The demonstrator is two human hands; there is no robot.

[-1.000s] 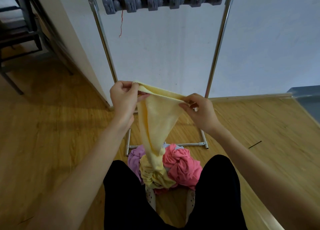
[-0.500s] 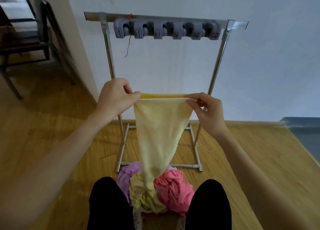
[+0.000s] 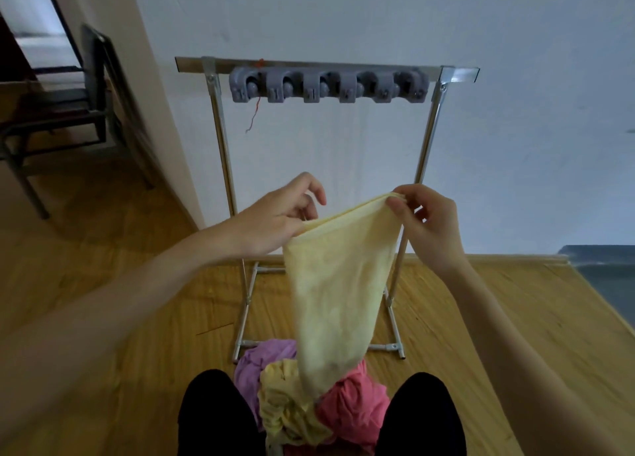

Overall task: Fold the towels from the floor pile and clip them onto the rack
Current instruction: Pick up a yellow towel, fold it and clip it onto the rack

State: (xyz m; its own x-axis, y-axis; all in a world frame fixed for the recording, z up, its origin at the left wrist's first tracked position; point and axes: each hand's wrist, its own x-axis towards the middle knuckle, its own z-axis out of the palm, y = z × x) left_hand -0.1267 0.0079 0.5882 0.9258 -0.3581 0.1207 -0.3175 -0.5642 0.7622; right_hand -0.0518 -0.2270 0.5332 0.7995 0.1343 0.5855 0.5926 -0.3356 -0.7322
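A pale yellow towel (image 3: 338,283) hangs between my hands, tapering down to the floor pile. My left hand (image 3: 281,215) pinches its left top corner with thumb and fingers. My right hand (image 3: 427,221) pinches the right top corner, held a little higher. The floor pile (image 3: 309,404) between my knees holds a purple, a yellow and a pink towel, bunched together. Behind the towel stands the metal rack (image 3: 220,153), with a grey clip strip (image 3: 326,86) of several clips under its top bar. All clips hang without cloth.
A white wall stands right behind the rack. A dark metal chair (image 3: 68,111) is at the far left by a wall corner. Wooden floor spreads on both sides, with a grey mat edge (image 3: 604,276) at the right. A red thread (image 3: 254,115) dangles from the leftmost clip.
The view has tilted up, bringing the whole rack top into sight. Both hands have lifted the yellow towel higher off the pile, and my right hand now holds its corner above the left one.
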